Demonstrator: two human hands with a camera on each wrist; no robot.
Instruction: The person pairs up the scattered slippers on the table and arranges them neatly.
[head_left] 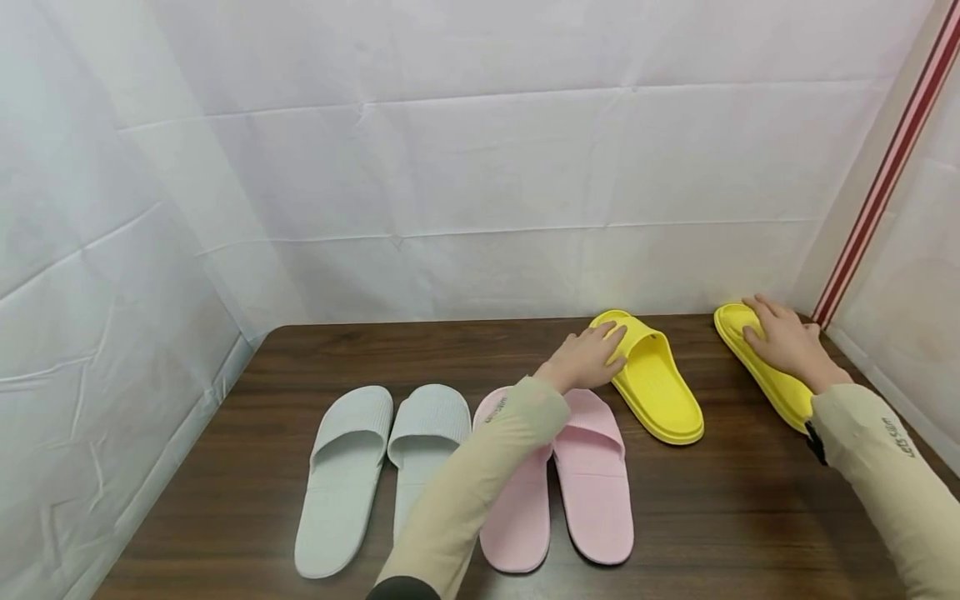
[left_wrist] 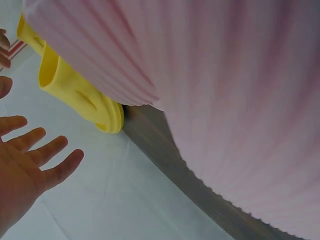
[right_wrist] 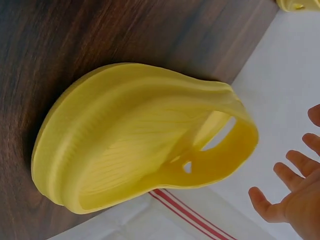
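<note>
My left hand (head_left: 585,357) hovers at the strap of a yellow slipper (head_left: 663,400) near the table's back edge. In the left wrist view its fingers are spread and hold nothing, with the yellow slipper (left_wrist: 75,92) beyond them. Over the other yellow slipper (head_left: 783,400), at the back right, is my right hand (head_left: 786,340). The right wrist view has this slipper (right_wrist: 110,130) apart from the loosely spread fingers of my right hand (right_wrist: 300,195). A wide gap parts the two yellow slippers.
A pair of pink slippers (head_left: 596,500) lies at the middle, partly under my left forearm. To their left is a pale grey pair (head_left: 333,517) with ribbed straps. White sheeting (head_left: 480,183) hangs behind the brown table (head_left: 247,467). A red-striped band (head_left: 885,175) runs up the right corner.
</note>
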